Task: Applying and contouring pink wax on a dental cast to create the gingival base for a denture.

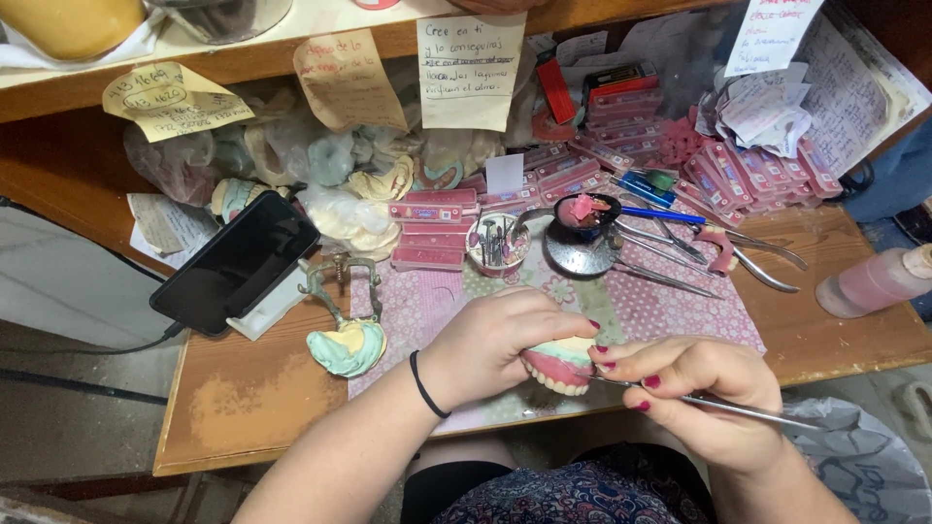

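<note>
My left hand (490,342) grips a denture model (561,363) with pink gums, a row of pale teeth and a greenish plaster base, held above the table's front edge. A black band circles that wrist. My right hand (701,388) pinches a thin metal carving tool (738,409); its tip touches the model's right side and its handle runs out to the right. Both hands meet over the pink patterned cloth (670,306).
A metal articulator with a green and yellow cast (347,342) lies left of my hands. A dark phone (236,262) leans on a stand. Behind: a cup of burs (496,242), a small bowl of pink wax (586,213), loose instruments (709,247), pink tooth cards (432,225), a pink bottle (874,281).
</note>
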